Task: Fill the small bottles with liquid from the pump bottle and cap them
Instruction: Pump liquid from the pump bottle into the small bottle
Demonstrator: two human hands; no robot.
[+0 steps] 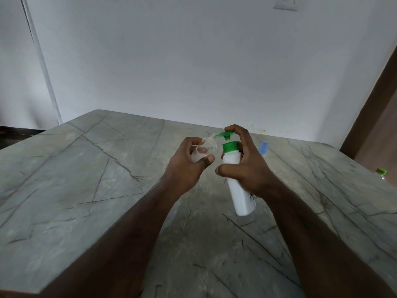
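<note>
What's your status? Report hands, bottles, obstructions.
Left hand holds small bottle. Right hand grips pump bottle, finger on pump. Nozzle at small bottle's mouth. Nothing blocking.

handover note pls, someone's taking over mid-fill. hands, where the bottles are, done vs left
Left hand: holds the clear small bottle tilted, its mouth at the green pump spout.
Right hand: grips the white pump bottle in the air above the table, index finger on the pump head.
Blue-capped bottle stands behind the right hand; green-capped bottle sits at the right edge.
Done: spout lined up. How full the clear bottle is, I cannot tell.
Left: finish pumping, cap it; its cap is not in view.
</note>
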